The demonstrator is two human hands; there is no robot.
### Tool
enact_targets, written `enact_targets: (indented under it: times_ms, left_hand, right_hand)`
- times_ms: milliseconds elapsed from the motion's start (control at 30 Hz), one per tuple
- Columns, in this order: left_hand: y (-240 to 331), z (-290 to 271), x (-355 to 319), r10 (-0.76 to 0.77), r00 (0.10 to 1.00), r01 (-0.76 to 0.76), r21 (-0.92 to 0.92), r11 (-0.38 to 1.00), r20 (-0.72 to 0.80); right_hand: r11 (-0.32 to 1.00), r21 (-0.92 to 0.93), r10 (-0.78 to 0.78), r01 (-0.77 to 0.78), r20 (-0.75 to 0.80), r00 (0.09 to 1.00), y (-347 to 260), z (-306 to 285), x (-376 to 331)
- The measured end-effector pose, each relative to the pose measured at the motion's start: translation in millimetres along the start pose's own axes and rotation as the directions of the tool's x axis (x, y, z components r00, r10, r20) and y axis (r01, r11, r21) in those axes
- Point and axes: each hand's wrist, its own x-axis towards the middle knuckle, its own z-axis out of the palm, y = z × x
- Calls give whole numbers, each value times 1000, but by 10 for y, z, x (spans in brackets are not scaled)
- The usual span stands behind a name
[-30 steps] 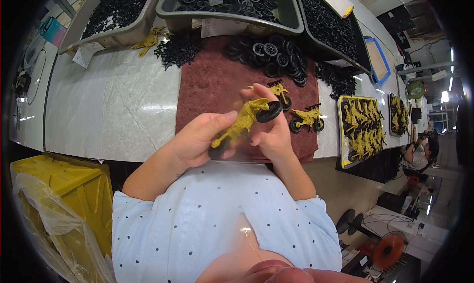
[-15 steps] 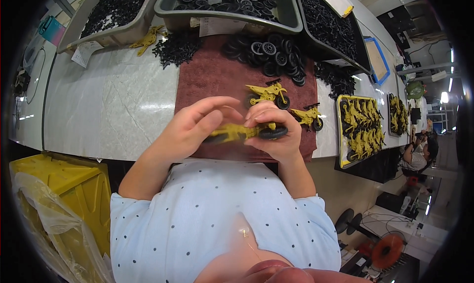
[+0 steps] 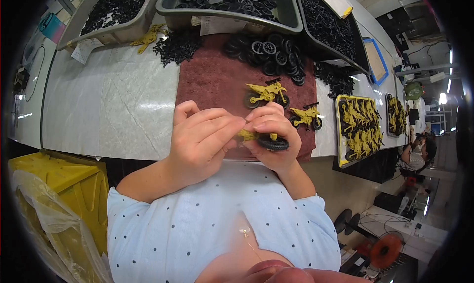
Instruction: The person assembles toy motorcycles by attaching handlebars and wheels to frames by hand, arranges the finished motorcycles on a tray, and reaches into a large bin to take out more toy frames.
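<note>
Both hands meet over the near edge of a dark red towel. My right hand is closed on a yellow toy motorcycle, whose black wheel sticks out below the fingers. My left hand is closed over the other end of the toy, its fingertips meeting those of the right; that end is hidden behind it. Just beyond the right hand stands a yellow toy motorcycle with black wheels, and another toy motorcycle lies to its right.
Loose black wheels are heaped at the towel's far side, with small black parts to their left. Behind stand bins, one a grey bin of wheels. A yellow tray of toy motorcycles is at right; a yellow crate at lower left.
My left hand has turned and closed over the toy motorcycle's end, where its fingers were spread before. The toy now shows less of its yellow body. My right hand stays nearly in place.
</note>
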Motion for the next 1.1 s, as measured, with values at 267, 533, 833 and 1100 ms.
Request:
enact_targets:
  times_ms: [267, 533, 833, 1100]
  left_hand:
    - [34, 0, -47, -65, 997, 64, -9, 998, -35]
    - [-23, 31, 34, 1, 997, 11, 155, 988, -81]
    - [-16, 115, 46, 163, 968, -91, 339, 936, -191]
    - [6, 64, 0, 241, 947, -137, 411, 901, -212]
  right_hand:
    - [999, -6, 32, -32, -6, 999, -78, 27, -4]
    - [995, -44, 83, -93, -197, 977, -7, 72, -3]
    - [695, -719, -142, -7, -148, 979, -249, 71, -8]
    - [881, -465, -23, -86, -223, 974, -247, 96, -72]
